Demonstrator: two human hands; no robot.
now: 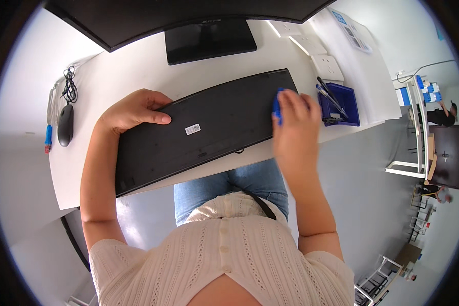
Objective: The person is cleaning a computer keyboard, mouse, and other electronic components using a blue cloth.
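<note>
A black keyboard (224,115) lies tilted across the desk with its underside up and a small white label on it. My left hand (137,109) grips its far left edge, thumb on top of the underside and the other fingers partly hidden behind the edge. Over the keyboard's right end, my right hand (297,122) is closed on a small blue object (277,108). Most of that object is covered by my fingers, and motion blurs the hand, so its exact kind cannot be made out.
A monitor (188,25) on a black stand (211,43) stands behind the keyboard. To the left lie a black mouse (65,126) and a blue-ended cable (48,136). At right are a blue pen tray (349,104) and white socket plates (326,68). People are visible far right.
</note>
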